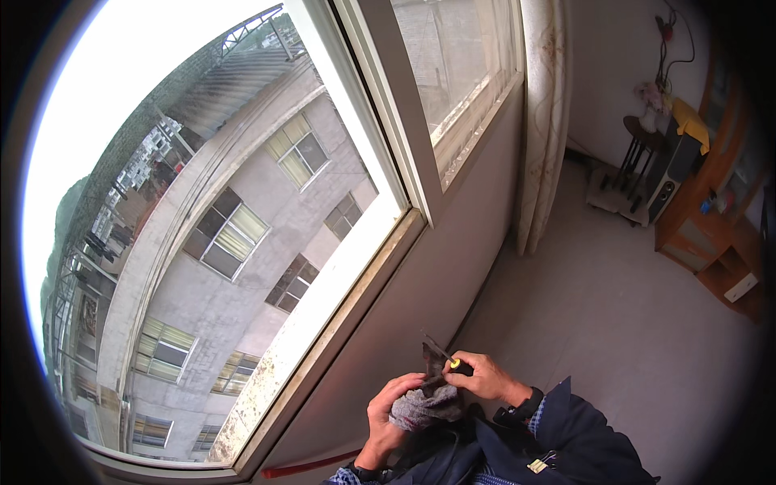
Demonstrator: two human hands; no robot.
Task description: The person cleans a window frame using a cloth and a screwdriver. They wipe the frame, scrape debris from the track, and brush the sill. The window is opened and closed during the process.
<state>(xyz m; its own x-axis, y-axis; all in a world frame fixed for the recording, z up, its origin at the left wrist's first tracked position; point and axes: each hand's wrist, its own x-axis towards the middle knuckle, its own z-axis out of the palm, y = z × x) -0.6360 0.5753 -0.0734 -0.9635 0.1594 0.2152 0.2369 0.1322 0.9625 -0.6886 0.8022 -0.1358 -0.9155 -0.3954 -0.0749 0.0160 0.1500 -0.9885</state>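
Observation:
In front of my body, my left hand (387,407) grips a bunched grey cloth (427,407). A dark, dirty-looking end (433,362) rises from the top of the bundle; whether it is part of the cloth cannot be told. My right hand (488,379) is closed around a screwdriver (459,365) with a black and yellow handle. Its metal shaft points up and to the left, beside the dark end. The fingertips of both hands are close together at the cloth. Both hands are to the right of the open window's dirty sill (327,327).
A sliding window sash (394,115) stands above the sill, with a pale curtain (541,121) beside it. On the floor to the right are a black speaker (665,185) and a wooden cabinet (685,248). A red bar (309,464) lies low by the wall.

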